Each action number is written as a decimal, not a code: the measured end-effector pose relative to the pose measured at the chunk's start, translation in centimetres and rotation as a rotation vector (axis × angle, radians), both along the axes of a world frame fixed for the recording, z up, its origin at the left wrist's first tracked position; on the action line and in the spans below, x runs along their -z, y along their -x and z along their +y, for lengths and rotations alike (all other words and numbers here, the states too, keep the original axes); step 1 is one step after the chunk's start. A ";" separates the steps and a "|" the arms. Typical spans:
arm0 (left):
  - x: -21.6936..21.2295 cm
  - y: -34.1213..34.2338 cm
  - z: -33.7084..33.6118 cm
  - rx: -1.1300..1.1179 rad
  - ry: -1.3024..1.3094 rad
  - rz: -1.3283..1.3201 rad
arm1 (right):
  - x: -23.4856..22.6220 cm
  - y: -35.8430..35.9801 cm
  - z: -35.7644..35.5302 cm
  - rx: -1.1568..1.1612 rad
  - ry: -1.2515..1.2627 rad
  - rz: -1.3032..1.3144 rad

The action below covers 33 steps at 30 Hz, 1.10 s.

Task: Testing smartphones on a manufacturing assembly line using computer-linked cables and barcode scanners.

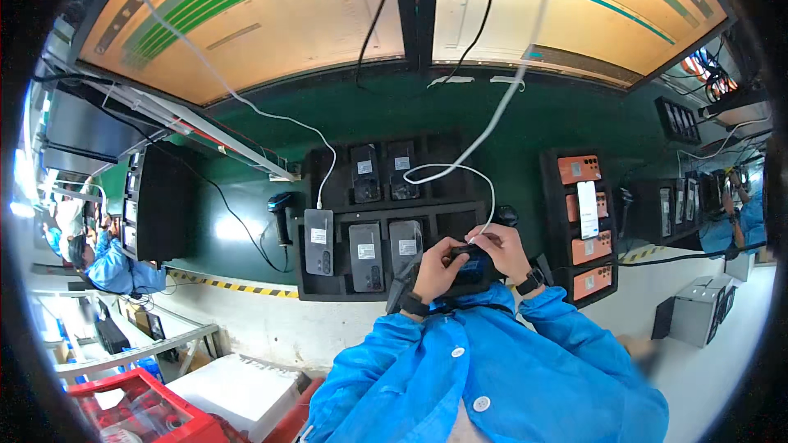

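Observation:
My left hand grips the end of a dark phone, held low in front of my blue coat. Bent fingers of my right hand pinch the end of a white cable at the phone's upper edge. Whether the plug sits inside the port is hidden by my fingers. Left of my hands, a black foam tray holds grey phones with white labels in its near row and dark phones in its far row. Another white cable runs into the leftmost grey phone.
A second black tray at the right holds orange phones, with a white-screened phone on top. A handheld scanner lies left of the main tray, a black mouse beyond my hands. Two monitors stand behind the green bench.

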<state>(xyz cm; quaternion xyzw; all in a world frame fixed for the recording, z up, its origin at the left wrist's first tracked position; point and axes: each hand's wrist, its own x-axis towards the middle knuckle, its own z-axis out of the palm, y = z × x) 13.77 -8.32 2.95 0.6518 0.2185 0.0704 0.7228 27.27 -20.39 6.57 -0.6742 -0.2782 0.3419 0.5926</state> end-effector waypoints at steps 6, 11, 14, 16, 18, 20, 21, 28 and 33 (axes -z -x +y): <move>-1.5 0.4 -0.5 -0.016 -0.049 -0.012 | -1.8 0.3 -1.1 -0.075 0.133 -0.104; -0.9 0.8 -0.6 -0.033 -0.126 -0.036 | -2.2 1.0 -0.6 -0.122 0.127 -0.453; -0.7 1.1 -0.1 -0.016 -0.063 -0.069 | -1.7 1.7 -0.4 -0.053 0.106 -0.396; -0.5 0.9 -0.1 -0.011 0.003 -0.078 | -1.9 1.9 -0.6 -0.024 0.127 -0.362; -0.6 0.9 0.3 0.031 -0.013 -0.068 | -1.8 2.0 -0.9 -0.006 0.112 -0.356; -1.4 0.5 0.5 0.075 0.019 -0.034 | -2.1 2.0 -1.0 0.016 0.098 -0.347; -1.3 0.4 0.6 0.084 0.006 -0.036 | -1.7 1.9 -1.0 0.028 0.086 -0.349; 2.6 -3.0 1.6 -0.168 -0.206 0.009 | 2.6 2.5 -3.9 0.409 0.010 -0.365; 3.0 -6.9 3.1 -0.453 -0.783 -0.042 | 6.6 4.2 -20.8 0.672 0.450 0.090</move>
